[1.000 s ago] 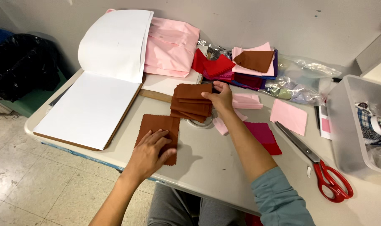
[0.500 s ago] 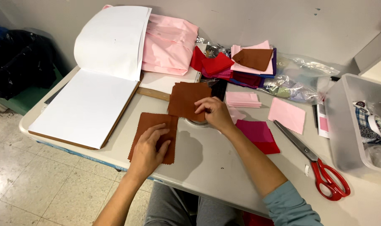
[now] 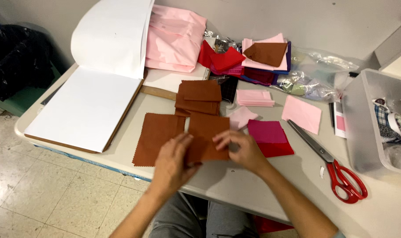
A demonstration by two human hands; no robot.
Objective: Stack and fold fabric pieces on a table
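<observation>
Since half a second ago the right hand [image 3: 242, 150] has come down off the brown stack [image 3: 199, 98] with one brown square [image 3: 208, 136], now lying at frame centre beside a second brown square [image 3: 157, 137]. Both hands pinch that piece: left hand [image 3: 174, 164] fingers closed on its lower left edge, right fingers on its right edge. Red-handled scissors [image 3: 330, 164] lie at right; an open white sketchbook [image 3: 87, 105] upper left.
</observation>
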